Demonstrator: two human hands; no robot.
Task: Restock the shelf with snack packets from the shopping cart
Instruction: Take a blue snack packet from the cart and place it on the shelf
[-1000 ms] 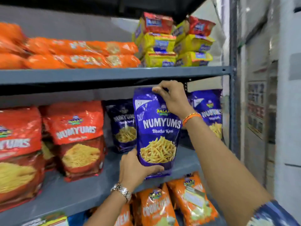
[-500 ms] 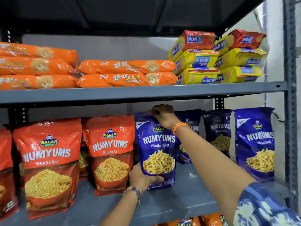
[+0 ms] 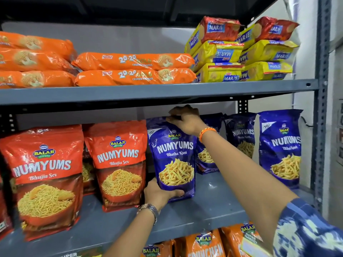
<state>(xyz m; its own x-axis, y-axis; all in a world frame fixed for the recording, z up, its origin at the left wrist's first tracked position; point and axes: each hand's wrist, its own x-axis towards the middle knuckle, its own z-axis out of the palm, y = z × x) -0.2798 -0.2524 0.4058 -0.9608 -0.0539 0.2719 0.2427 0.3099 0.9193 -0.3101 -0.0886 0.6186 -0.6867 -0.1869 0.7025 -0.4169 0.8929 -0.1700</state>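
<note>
A grey metal shelf (image 3: 213,206) runs across the view, its front lip bare in front of the packets and a stretch of open board showing to the right of the blue packet (image 3: 173,160) being handled. That glossy foil pouch stands upright on the shelf, just beside a red packet (image 3: 118,164) on its left, with more blue pouches (image 3: 280,147) set further back and to the right. The left hand (image 3: 159,194) cups its lower left corner, thumb laid across the front. The right hand (image 3: 185,119) pinches the crimped top edge, close under the upper shelf (image 3: 148,93), so little room is left above. On that upper board lie orange cookie rolls (image 3: 133,69) and stacked yellow biscuit packs (image 3: 241,54). A perforated steel upright (image 3: 322,108) bounds the right side.
</note>
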